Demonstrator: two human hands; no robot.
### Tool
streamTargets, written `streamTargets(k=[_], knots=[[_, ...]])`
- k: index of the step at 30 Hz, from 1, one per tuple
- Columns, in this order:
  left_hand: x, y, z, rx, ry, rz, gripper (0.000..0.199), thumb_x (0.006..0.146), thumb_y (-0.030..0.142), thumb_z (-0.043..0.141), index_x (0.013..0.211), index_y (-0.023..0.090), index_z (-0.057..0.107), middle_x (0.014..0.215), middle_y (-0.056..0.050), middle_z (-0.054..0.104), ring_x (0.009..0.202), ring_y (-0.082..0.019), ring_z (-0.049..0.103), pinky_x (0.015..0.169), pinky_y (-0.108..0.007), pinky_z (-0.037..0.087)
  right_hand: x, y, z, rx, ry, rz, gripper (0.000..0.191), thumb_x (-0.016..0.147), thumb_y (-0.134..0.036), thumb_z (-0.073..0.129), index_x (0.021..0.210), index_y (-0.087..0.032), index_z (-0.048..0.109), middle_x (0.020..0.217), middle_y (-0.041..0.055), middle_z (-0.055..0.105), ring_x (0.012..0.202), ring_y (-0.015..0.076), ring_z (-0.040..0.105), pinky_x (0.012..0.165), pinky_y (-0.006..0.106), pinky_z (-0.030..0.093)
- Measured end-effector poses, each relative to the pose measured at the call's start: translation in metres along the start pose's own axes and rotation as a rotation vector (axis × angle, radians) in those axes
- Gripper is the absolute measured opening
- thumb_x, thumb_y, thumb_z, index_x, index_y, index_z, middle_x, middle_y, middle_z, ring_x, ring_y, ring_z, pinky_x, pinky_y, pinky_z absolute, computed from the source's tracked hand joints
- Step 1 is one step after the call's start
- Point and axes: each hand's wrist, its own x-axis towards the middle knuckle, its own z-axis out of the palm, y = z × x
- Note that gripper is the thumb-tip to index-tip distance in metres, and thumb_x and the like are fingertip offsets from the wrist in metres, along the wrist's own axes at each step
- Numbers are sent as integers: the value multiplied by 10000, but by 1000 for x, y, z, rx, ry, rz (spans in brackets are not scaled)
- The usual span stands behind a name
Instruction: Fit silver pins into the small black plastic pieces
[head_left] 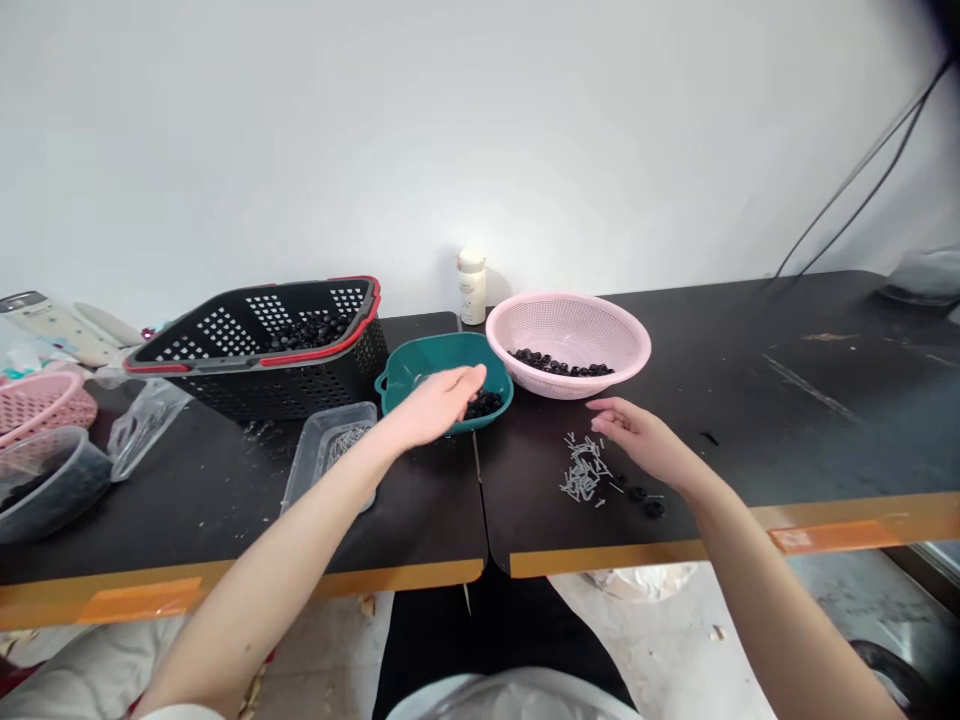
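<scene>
Holding our left hand [436,406] half-curled over the teal plastic bowl [450,355], its grip unclear, we keep our open, empty right hand [637,440] pointing leftward just beside the criss-crossed short metal pins [583,470] on the tabletop [750,430].

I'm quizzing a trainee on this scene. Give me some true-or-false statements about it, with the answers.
1. The left hand is over the teal bowl. True.
2. The right hand is inside the pink colander. False: it is outside it, beside a pile of metal pins.
3. The pink colander holds dark round pieces. True.
4. The white bottle stands in the black basket. False: it stands on the table, behind the teal bowl and outside the black basket.
</scene>
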Motion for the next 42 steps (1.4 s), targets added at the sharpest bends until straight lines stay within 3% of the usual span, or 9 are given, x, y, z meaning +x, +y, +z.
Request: streamTargets(k=[2,5,8,11,16,23,30,37,42], knots=[[-29,7,11,-534,-78,87,493,959,537,328,640,183,454,559,32,443,565,-112,462,638,-241,421,-14,-19,4,275,29,-36,318,894,-404,525,1106,-211,661,947,72,711,856,210,643,792,315,507],[-59,8,36,-1261,-142,84,462,824,567,603,630,159,506,606,38,450,515,-67,412,549,-206,390,-34,-49,19,632,99,-16,305,806,-465,670,968,-211,720,900,78,721,723,183,611,690,304,520],[-75,-1,65,-1663,12,-30,325,710,417,793,744,142,624,653,30,541,561,-48,502,591,-163,451,-51,-77,39,858,154,-67,196,797,-396,721,915,-240,736,886,53,721,658,143,587,601,258,509],[-84,-10,86,-1880,135,-190,278,659,279,850,830,156,669,719,18,643,631,-55,610,667,-154,518,-69,-102,60,896,242,-229,58,815,-297,719,862,-283,751,890,25,715,731,159,624,633,264,531],[-93,-11,99,-1918,296,-232,250,737,261,792,942,157,695,847,-28,728,738,-91,683,724,-176,555,-85,-132,87,671,332,-463,182,840,-129,675,904,-284,745,859,9,722,780,179,664,705,300,551],[-95,-10,109,-1822,535,-174,226,774,374,749,835,160,704,931,-55,747,849,-124,687,800,-214,536,-75,-141,103,511,349,-502,158,860,-111,651,925,-242,712,900,20,653,816,170,624,735,305,522],[-96,-12,118,-1881,570,-238,231,758,394,759,848,184,727,958,-38,737,919,-127,668,834,-219,519,-74,-142,109,312,412,-576,142,881,-103,620,938,-218,681,890,40,632,823,189,586,734,337,500],[-96,-11,117,-1858,597,-297,327,677,398,819,886,157,749,686,2,678,673,-70,620,737,-183,523,-74,-142,108,211,442,-594,97,898,-119,601,920,-201,648,882,51,640,815,204,578,728,355,478],[-97,-13,118,-1777,614,-307,326,655,378,834,880,153,763,733,-27,714,691,-82,635,746,-189,528,-76,-142,106,143,429,-593,79,912,-131,581,921,-187,636,893,61,640,832,214,570,749,359,452]])
